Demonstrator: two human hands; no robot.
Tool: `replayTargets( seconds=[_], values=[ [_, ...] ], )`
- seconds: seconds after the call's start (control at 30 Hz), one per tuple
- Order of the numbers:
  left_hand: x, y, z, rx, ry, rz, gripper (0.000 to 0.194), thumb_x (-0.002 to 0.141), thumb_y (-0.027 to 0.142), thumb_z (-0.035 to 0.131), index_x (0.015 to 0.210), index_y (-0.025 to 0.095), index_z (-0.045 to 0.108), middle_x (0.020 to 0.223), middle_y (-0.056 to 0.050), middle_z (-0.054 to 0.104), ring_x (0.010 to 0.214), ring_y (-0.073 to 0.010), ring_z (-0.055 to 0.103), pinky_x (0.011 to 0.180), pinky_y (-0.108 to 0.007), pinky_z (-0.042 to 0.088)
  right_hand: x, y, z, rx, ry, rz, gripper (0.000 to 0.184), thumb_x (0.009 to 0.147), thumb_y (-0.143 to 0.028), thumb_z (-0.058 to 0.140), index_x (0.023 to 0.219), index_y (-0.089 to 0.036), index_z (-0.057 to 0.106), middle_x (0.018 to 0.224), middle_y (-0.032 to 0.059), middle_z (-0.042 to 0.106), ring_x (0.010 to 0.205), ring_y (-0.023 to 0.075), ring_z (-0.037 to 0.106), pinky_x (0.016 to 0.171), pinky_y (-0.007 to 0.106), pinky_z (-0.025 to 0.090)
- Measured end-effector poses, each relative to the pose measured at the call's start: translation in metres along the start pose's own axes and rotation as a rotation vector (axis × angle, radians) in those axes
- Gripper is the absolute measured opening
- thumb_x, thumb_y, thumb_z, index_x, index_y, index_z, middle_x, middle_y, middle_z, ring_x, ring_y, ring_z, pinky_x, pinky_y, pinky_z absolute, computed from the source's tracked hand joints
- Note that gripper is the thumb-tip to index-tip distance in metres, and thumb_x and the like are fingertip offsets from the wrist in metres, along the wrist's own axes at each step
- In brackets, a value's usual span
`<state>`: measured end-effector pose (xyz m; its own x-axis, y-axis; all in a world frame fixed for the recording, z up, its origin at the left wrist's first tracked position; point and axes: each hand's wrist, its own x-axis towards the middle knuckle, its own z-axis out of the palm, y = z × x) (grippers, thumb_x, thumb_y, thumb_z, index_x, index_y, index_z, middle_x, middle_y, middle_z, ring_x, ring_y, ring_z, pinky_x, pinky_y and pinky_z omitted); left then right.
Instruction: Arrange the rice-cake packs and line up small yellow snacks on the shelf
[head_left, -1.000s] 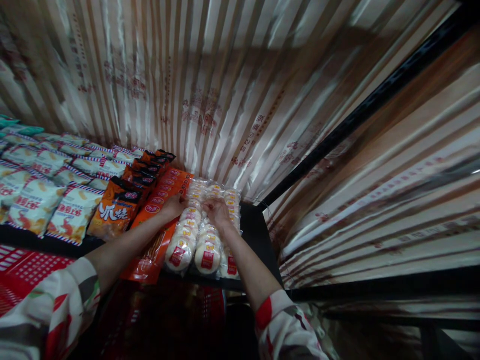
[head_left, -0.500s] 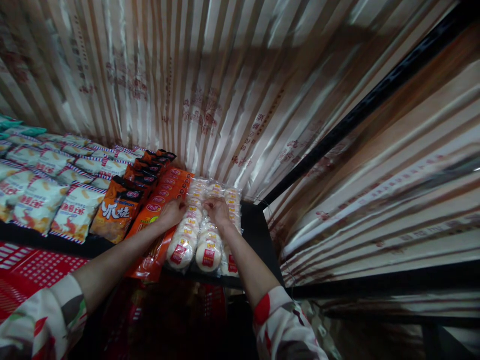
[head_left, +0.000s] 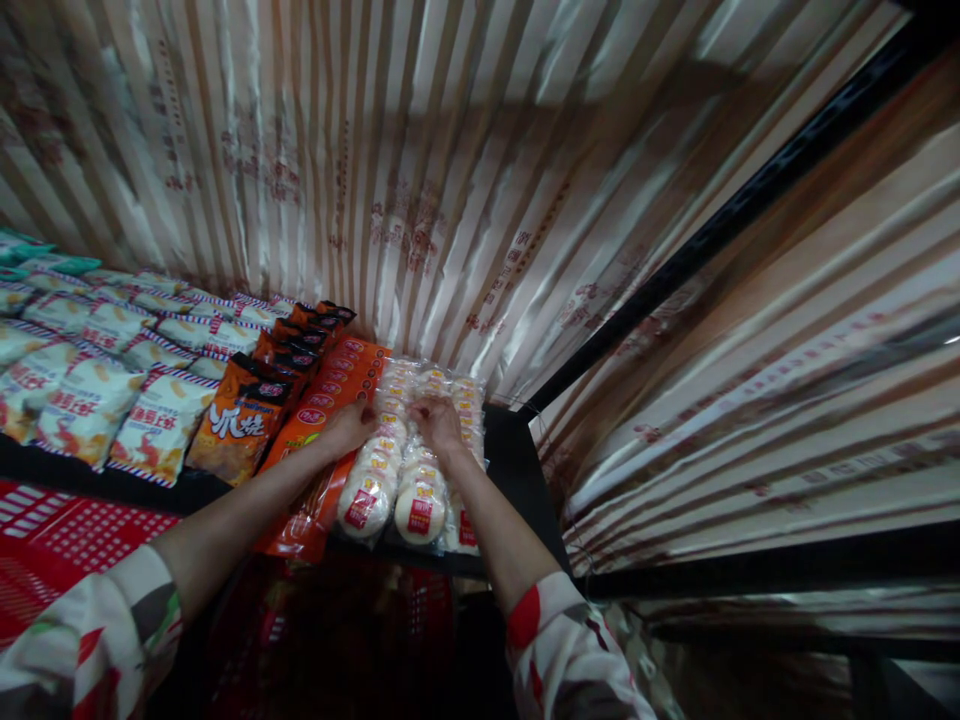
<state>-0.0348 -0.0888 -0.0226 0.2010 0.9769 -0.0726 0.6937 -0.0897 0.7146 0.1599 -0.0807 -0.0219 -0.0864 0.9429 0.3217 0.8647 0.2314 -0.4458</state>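
Note:
Clear-wrapped round white crackers (head_left: 420, 515) with red labels stand in rows at the end of a dark shelf. At the left row of crackers (head_left: 366, 505), my left hand (head_left: 351, 425) is at the left edge with its fingers closed on a wrapped packet. From the right side, my right hand (head_left: 437, 422) pinches at the same row, near the middle row; its fingertips are blurred. Beneath my left wrist lies a large orange snack bag (head_left: 330, 385). The contact between fingers and wrapper is partly hidden.
Orange-and-black snack bags (head_left: 238, 420) stand left of the orange bag, beside several rows of white shrimp-snack bags (head_left: 161, 420). A red perforated basket (head_left: 67, 550) sits below the shelf's front edge (head_left: 180, 492). Striped plastic sheeting (head_left: 420, 180) and a black post (head_left: 637, 300) bound the shelf.
The view has shifted very slightly, so the shelf goods appear a little farther right. Both hands stay at the wrapped crackers with almost no movement.

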Motion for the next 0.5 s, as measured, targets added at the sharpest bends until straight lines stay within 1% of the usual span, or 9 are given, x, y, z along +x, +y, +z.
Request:
replayTargets(
  seconds=[0.13,0.27,0.5],
  values=[
    [0.0024,0.0003,-0.0006,0.026,-0.004,-0.034,0.014,0.076,0.022,0.056,0.088,0.016,0.059,0.089,-0.006,0.07,0.079,-0.0162,0.064,0.066,-0.023,0.044,0.0003,0.0013,0.0015,-0.004,-0.001,0.002,0.012,0.077,-0.018,0.063,0.071,-0.024,0.071,0.077,0.0005,0.07,0.085,0.0183,0.06,0.085,0.031,0.043],
    [0.0014,0.0014,-0.0021,0.044,0.0,-0.048,0.012,0.078,0.021,0.053,0.087,0.016,0.06,0.089,-0.007,0.07,0.079,-0.0165,0.064,0.065,-0.024,0.043,0.0008,0.003,0.0022,-0.012,0.006,-0.02,0.011,0.078,-0.021,0.063,0.07,-0.025,0.07,0.075,-0.0004,0.069,0.08,0.0168,0.06,0.086,0.03,0.043],
    [-0.0019,0.0018,0.0017,0.023,0.056,-0.08,0.015,0.081,0.028,0.052,0.087,0.017,0.06,0.088,-0.007,0.07,0.078,-0.017,0.064,0.063,-0.023,0.042,-0.0006,0.0017,0.0,-0.006,-0.003,-0.009,0.01,0.079,-0.025,0.064,0.072,-0.026,0.071,0.076,-0.0005,0.069,0.083,0.0168,0.059,0.084,0.03,0.044]
  ],
)
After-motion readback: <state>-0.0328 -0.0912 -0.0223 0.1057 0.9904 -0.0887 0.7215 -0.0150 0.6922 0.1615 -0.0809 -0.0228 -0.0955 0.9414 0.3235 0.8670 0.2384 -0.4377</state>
